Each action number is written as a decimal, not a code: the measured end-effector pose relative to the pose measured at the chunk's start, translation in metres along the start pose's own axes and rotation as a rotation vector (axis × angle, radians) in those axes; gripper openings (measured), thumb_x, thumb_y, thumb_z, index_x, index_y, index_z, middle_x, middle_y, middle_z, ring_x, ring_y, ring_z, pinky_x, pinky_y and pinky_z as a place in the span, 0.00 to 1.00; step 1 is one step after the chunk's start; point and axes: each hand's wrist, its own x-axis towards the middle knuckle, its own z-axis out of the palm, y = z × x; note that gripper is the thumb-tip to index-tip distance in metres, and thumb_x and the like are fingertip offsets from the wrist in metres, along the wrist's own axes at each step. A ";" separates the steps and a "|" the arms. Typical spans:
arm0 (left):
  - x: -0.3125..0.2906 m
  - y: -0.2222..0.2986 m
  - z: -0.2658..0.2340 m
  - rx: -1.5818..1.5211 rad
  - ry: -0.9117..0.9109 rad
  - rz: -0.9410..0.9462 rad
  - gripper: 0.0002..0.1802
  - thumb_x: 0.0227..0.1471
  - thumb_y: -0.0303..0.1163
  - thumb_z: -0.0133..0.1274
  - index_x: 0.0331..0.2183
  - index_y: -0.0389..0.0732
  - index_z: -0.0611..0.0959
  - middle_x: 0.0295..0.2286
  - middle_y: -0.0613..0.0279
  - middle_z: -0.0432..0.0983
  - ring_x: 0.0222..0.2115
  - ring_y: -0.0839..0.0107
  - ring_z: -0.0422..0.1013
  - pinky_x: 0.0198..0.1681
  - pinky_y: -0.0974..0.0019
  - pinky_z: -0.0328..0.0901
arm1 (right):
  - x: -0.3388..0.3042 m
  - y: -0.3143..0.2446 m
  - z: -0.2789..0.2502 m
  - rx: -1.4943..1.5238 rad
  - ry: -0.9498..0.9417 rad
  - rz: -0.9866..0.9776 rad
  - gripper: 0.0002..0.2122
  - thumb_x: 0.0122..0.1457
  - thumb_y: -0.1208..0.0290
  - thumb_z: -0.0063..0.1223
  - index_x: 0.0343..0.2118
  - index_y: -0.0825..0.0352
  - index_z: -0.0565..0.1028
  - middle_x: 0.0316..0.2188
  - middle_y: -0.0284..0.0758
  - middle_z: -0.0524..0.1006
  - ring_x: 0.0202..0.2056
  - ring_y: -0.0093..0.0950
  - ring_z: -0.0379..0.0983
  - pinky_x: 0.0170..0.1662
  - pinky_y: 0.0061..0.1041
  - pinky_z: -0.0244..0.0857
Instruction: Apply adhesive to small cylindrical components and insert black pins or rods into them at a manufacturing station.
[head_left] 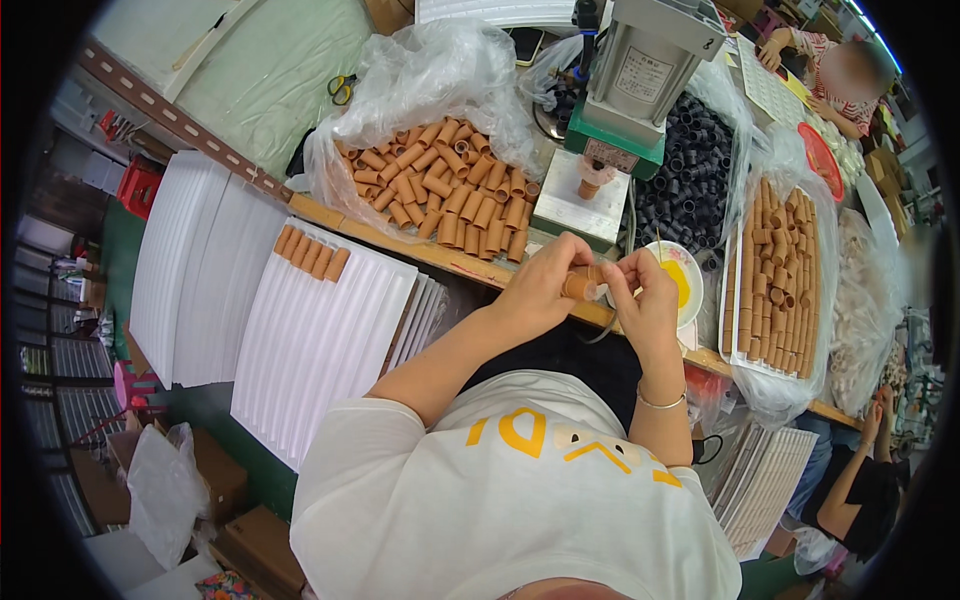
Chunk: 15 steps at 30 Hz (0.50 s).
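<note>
Tube (578,286), tan, cylindrical, at the desk's wooden front edge (350,228), between both hands. Left hand (543,282): fingers hold the tube's body, seemingly to steady it. Right hand (650,300): fingers are drawn close at its end; whether they grip it, one cannot tell. Loose tan cylindrical tubes (408,155) in a clear plastic bag (430,60) lie nearby, apparently for easy reach.

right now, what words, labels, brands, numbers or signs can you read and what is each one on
I don't copy out printed text; it stands here:
White short-sleeved T-shirt: large yellow lettering.
Grey boxy metal press body: white label, print too small to read; one dark character.
Green metal block below it: pale plate, too small to read.
</note>
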 end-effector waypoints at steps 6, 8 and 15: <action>-0.003 -0.005 0.009 0.233 0.119 0.227 0.41 0.36 0.13 0.53 0.56 0.38 0.66 0.36 0.49 0.67 0.39 0.50 0.66 0.43 0.55 0.62 | 0.002 0.002 0.005 -0.295 -0.003 -0.121 0.12 0.54 0.65 0.59 0.23 0.67 0.70 0.14 0.42 0.72 0.18 0.41 0.72 0.22 0.34 0.62; -0.010 -0.008 0.003 0.338 0.113 0.202 0.44 0.33 0.16 0.59 0.57 0.40 0.68 0.35 0.52 0.67 0.37 0.53 0.66 0.41 0.57 0.63 | 0.004 -0.002 0.008 -0.176 -0.054 -0.140 0.11 0.54 0.66 0.60 0.23 0.66 0.71 0.16 0.41 0.74 0.19 0.42 0.73 0.23 0.33 0.65; -0.009 -0.057 -0.090 0.517 0.522 -0.121 0.13 0.46 0.20 0.56 0.37 0.37 0.74 0.33 0.52 0.71 0.36 0.54 0.68 0.40 0.60 0.64 | 0.014 0.075 -0.072 -0.354 0.292 0.221 0.05 0.52 0.68 0.60 0.30 0.62 0.80 0.23 0.38 0.79 0.27 0.37 0.76 0.31 0.34 0.68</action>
